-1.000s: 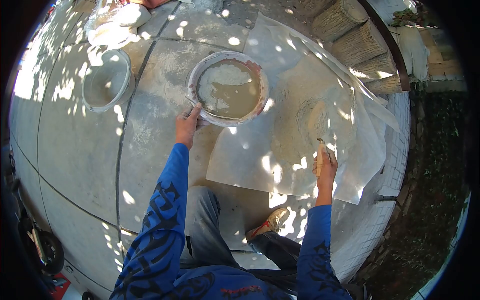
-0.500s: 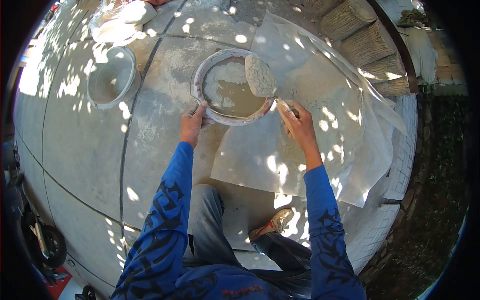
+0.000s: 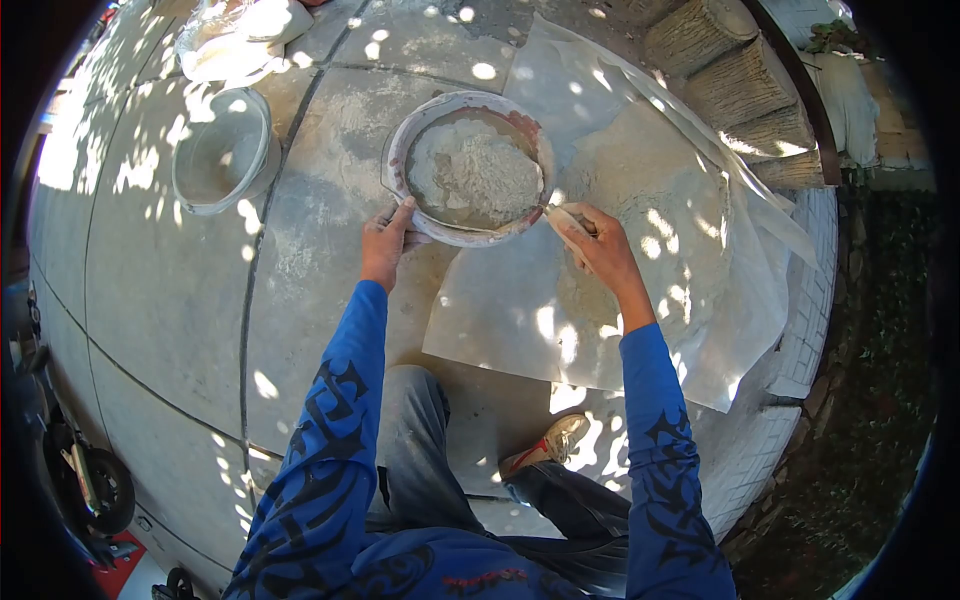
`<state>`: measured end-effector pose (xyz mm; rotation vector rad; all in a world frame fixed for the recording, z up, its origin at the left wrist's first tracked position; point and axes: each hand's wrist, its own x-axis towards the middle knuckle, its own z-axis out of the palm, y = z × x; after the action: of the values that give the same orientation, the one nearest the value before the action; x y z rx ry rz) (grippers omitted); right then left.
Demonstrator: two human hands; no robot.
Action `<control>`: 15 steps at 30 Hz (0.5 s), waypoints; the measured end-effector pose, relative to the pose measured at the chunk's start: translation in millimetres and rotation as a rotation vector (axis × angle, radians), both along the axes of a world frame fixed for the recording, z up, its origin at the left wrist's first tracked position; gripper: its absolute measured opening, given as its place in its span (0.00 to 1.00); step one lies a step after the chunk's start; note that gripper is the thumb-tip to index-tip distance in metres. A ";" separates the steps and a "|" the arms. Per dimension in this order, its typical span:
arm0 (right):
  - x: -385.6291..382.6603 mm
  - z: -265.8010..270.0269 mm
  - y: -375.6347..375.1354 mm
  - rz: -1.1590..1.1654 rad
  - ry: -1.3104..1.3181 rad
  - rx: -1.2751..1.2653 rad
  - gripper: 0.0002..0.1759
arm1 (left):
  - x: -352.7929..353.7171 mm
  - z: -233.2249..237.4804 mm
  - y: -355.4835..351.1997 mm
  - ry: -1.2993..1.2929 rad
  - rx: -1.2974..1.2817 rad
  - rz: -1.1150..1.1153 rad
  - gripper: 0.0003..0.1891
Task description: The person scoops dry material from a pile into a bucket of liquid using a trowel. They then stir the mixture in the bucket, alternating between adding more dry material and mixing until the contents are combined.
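Note:
A round bucket with a pale, stained rim holds wet grey mix, with lighter powder heaped over its middle and right side. My left hand grips the bucket's lower left rim. Just outside the right rim, my right hand is closed round the pale handle of a trowel. The trowel's blade lies over or in the bucket and cannot be told apart from the powder. Beneath my right hand spreads a plastic sheet bearing grey powder.
An empty-looking grey bucket stands on the concrete at the left. Pale bags lie at the top left. Carved stumps line the upper right, beside a dark curved edge. A wheel is at the lower left.
The powder-loaded trowel has come down and left from above the bucket's right rim into the bucket area. Powder now covers much of the wet mix. My left hand keeps its hold.

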<state>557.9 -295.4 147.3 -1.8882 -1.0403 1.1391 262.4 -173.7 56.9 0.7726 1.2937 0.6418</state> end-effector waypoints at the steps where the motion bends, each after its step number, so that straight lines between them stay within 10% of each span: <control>1: 0.3 0.7 -0.3 0.026 0.010 -0.012 0.16 | 0.4 1.6 -0.5 -0.007 0.004 0.003 0.20; 15: -25.6 8.2 18.6 0.108 -0.057 -0.052 0.18 | 1.9 3.4 -1.6 -0.016 0.008 0.012 0.18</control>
<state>532.3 -276.8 155.5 -1.9347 -1.1673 1.1897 264.3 -175.3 60.3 0.7657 1.2828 0.6623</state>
